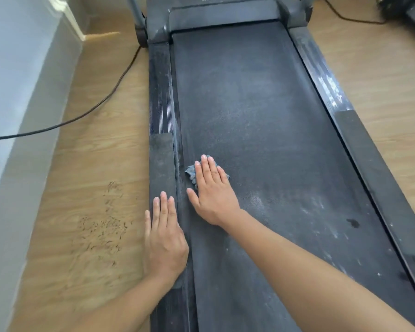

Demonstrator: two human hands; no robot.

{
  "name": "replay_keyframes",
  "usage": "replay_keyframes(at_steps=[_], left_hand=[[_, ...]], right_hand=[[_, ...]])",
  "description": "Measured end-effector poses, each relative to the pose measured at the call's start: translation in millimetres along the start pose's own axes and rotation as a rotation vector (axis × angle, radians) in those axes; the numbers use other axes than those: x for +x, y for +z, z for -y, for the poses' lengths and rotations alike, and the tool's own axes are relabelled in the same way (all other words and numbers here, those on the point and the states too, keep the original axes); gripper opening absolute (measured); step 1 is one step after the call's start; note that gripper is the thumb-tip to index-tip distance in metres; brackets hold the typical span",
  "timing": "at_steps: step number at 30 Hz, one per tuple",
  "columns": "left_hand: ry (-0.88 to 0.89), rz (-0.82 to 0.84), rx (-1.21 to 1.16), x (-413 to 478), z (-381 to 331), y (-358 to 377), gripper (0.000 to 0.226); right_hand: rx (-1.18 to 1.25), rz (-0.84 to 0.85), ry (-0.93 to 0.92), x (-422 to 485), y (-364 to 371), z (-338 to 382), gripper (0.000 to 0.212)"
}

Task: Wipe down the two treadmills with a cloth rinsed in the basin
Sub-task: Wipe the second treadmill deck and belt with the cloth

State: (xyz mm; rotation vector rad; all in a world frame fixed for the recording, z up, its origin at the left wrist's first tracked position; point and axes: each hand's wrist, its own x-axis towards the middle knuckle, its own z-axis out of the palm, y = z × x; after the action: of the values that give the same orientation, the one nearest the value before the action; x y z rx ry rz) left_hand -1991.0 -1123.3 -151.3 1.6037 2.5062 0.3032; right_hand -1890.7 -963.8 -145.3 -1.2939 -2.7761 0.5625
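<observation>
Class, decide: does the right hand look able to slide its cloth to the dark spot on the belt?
Probably yes. The right hand presses the cloth on the belt, and the dark spot lies on that same surface to its right, nothing between them. The left hand rests on the side rail.

Bright, soft daylight over the pale wood-grain laminate floor (94,164), with a sunlit strip (103,35) at its far left end and a pale streaky sheen on the glossy black right side rail (331,89) beside the dark grey treadmill belt (261,116). Only faint, diffuse shadows beside the left hand (164,238) and the right hand (211,195). Mild softness and compression smear throughout, worst at the top edge, plus wide-angle bending of straight lines toward the sides.
</observation>
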Motion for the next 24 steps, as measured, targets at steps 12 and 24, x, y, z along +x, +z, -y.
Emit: replay_keyframes(at_steps=[12, 24], left_hand=[[0.391, 0.314, 0.357, 62, 21, -91, 0.065], [0.386, 0.15, 0.015, 97, 65, -46, 0.065]], right_hand=[[-0.034, 0.066, 0.046, 21, -65, -13, 0.035], [-0.149, -0.019, -0.017, 6, -70, 25, 0.022]])
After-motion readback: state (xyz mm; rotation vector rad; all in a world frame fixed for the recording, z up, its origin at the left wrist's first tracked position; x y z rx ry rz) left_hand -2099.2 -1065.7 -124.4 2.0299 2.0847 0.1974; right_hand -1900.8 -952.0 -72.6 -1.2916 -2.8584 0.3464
